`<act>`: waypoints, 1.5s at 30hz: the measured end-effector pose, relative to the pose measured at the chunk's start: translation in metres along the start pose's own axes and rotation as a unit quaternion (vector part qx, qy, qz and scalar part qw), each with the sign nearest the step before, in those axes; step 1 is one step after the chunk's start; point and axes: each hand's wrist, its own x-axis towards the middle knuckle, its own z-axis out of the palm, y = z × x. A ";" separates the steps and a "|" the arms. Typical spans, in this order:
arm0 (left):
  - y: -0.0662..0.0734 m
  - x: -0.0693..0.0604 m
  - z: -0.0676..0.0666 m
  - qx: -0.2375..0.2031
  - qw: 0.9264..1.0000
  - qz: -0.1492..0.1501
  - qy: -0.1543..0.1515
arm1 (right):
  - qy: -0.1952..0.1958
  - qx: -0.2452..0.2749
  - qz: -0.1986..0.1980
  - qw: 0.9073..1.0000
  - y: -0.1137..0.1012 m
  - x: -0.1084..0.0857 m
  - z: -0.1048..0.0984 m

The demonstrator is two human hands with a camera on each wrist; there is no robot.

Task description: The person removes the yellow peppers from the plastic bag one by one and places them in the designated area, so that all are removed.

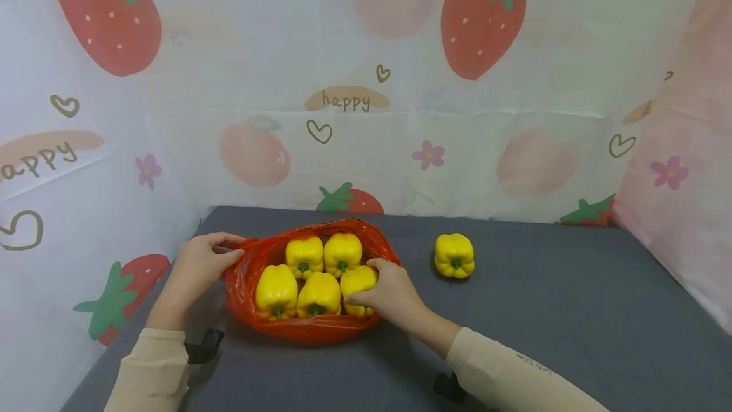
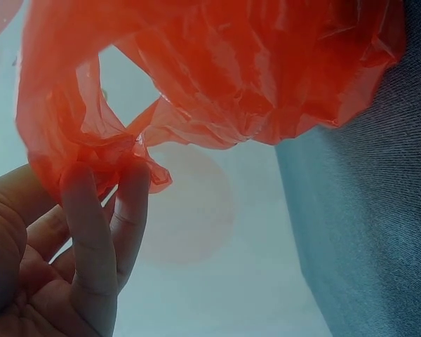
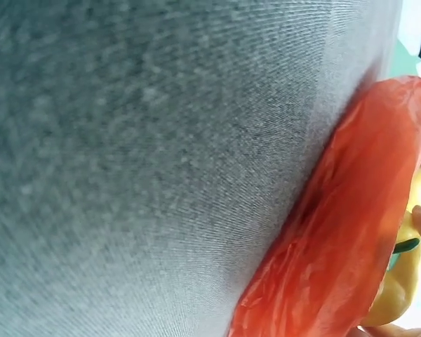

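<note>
I am watching the bag (image 1: 309,334), which is lying with its mouth wide on the bench (image 1: 543,310). At its left end, the left hand (image 1: 197,266) is pinching a gathered part of the rim between thumb and fingers. Inside the bag, at the front right, the right hand (image 1: 400,294) is holding a pepper (image 1: 359,277), thumb on one side and fingers on the other, so the hand is opening only as wide as the fruit. The other four peppers (image 1: 277,291) are sitting close together in the bag. A sixth pepper (image 1: 454,256) is standing on the bench to the right of the bag, apart from it.

For handling, I am expecting each pepper to be light and rather firm, but its shiny skin is looking slippery. So I am preferring a grip around the wide shoulders, not by the small stem (image 3: 407,245). The bag is seeming thin, soft and easy to tear; I am trusting the bunched rim more than a single layer.
</note>
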 end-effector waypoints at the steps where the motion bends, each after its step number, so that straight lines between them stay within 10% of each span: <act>1: 0.000 0.000 0.000 0.001 1.000 0.001 0.000 | 0.001 0.001 0.002 1.000 0.000 0.000 0.000; 45: 0.001 0.000 -0.001 0.006 1.000 0.001 -0.001 | 0.033 0.087 0.043 0.995 -0.012 -0.018 -0.048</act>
